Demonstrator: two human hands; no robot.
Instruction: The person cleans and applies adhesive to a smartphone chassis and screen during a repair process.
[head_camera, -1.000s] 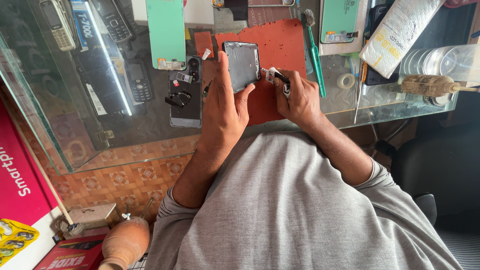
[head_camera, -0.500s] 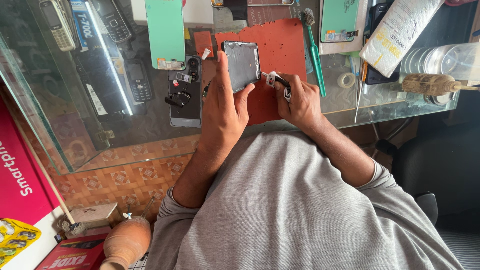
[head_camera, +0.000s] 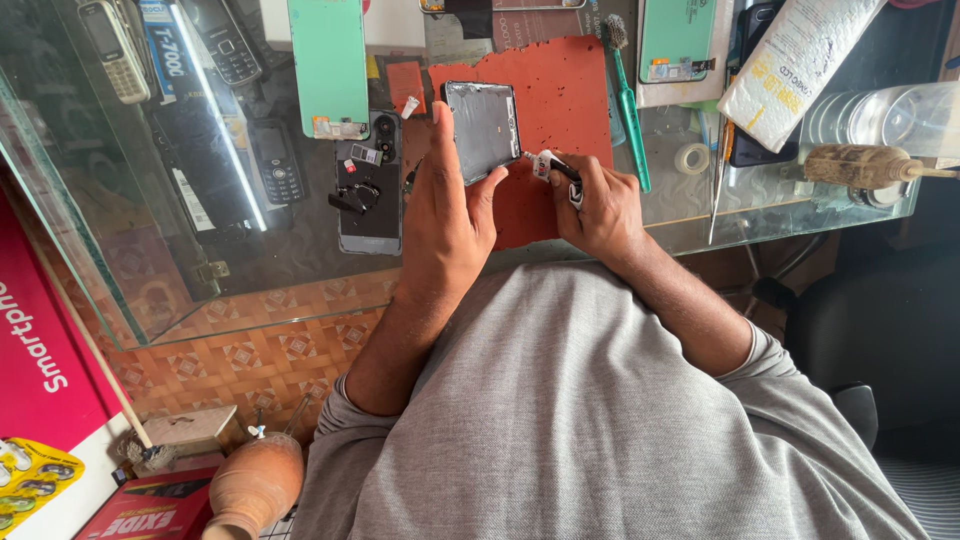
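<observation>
Phone frame (head_camera: 482, 128), dark and opened, stands tilted up over the red work mat (head_camera: 560, 90), gripped along its lower edge by the left hand (head_camera: 447, 215), thumb on its right side and fingers behind its left. Just to its right, the right hand (head_camera: 600, 205) is closed around a small tool with a black-and-white handle (head_camera: 556, 170), whose thin tip touches the frame's right edge. Both hands sit close together above the glass counter (head_camera: 300, 260). Left of the frame lies a grey phone back (head_camera: 369, 185) with loose parts on it. Farther off rest a green-handled brush (head_camera: 628, 100), two mint-green panels (head_camera: 328, 65), tweezers (head_camera: 718, 185) and a tape roll (head_camera: 690, 157). Old handsets (head_camera: 235, 45) show under the glass.
</observation>
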